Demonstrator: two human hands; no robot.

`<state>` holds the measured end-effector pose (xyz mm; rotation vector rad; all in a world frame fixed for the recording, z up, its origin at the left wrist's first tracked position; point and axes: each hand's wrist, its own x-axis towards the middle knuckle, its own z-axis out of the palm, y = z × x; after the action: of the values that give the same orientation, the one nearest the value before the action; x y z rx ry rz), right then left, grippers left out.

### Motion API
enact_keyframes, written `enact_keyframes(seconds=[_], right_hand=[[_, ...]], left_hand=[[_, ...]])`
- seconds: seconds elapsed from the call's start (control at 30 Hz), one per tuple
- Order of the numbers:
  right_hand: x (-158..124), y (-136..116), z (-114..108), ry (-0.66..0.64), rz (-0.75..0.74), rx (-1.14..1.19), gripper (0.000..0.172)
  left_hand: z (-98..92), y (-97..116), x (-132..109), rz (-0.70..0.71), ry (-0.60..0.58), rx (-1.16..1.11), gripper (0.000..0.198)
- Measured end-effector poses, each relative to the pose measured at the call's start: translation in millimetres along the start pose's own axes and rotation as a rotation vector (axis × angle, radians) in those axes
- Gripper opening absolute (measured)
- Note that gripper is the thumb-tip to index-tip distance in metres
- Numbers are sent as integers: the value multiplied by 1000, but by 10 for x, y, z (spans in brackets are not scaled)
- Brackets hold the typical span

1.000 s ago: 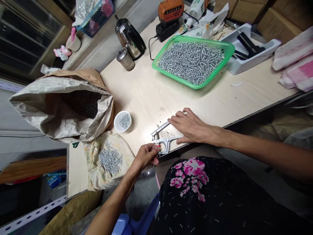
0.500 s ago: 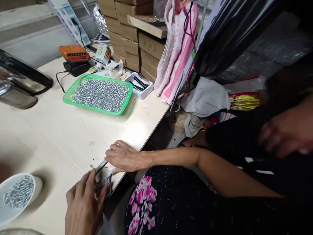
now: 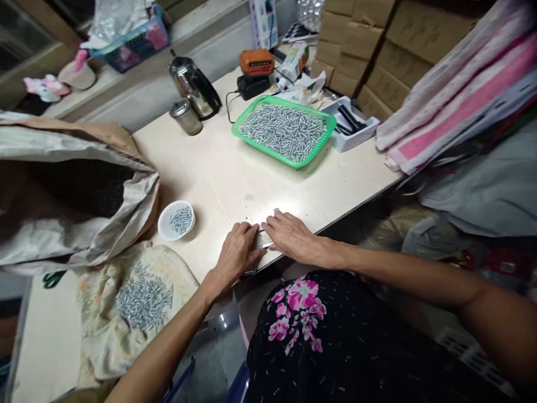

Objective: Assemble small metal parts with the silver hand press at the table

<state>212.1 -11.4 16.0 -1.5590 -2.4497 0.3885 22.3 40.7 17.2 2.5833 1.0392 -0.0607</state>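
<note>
At the front edge of the table, my left hand (image 3: 238,246) and my right hand (image 3: 291,236) sit close together. Between them is a small flat piece with a shiny grey edge (image 3: 263,239). Fingers of both hands press on it from either side and cover most of it, so its exact kind cannot be made out. To the left stands a white bowl (image 3: 165,225) with small silvery screw-like pins (image 3: 181,220) in it. Beyond my hands lies a green tray (image 3: 268,152) heaped with similar silvery pins (image 3: 285,130).
More pins (image 3: 145,296) lie on a patterned cloth (image 3: 103,347) at lower left. A large open sack (image 3: 79,224) stands behind it. At the back are a kettle (image 3: 191,84), a metal canister (image 3: 185,117), an orange battery (image 3: 257,62), a white box (image 3: 356,139) and cartons (image 3: 356,33).
The view has swung left and pulled back, bringing in the sack, cloth and kettle. Both hands stay at the table edge with the flat piece, now closer together.
</note>
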Motion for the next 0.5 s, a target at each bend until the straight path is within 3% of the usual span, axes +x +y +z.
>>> enact_keyframes(seconds=[0.13,0.3,0.5], right_hand=[[46,-50,59,-49,-15,-85,10],[-10,-65,104,-38,-74,-14,19],[-27,-33,152,-17,-71,-12,13]], left_hand=[[-17,39,-8,-18,-27,-32,31],[-45,123,-28,-26,-76,-30,10],[-23,104,-15,-27,-77,-53,13]])
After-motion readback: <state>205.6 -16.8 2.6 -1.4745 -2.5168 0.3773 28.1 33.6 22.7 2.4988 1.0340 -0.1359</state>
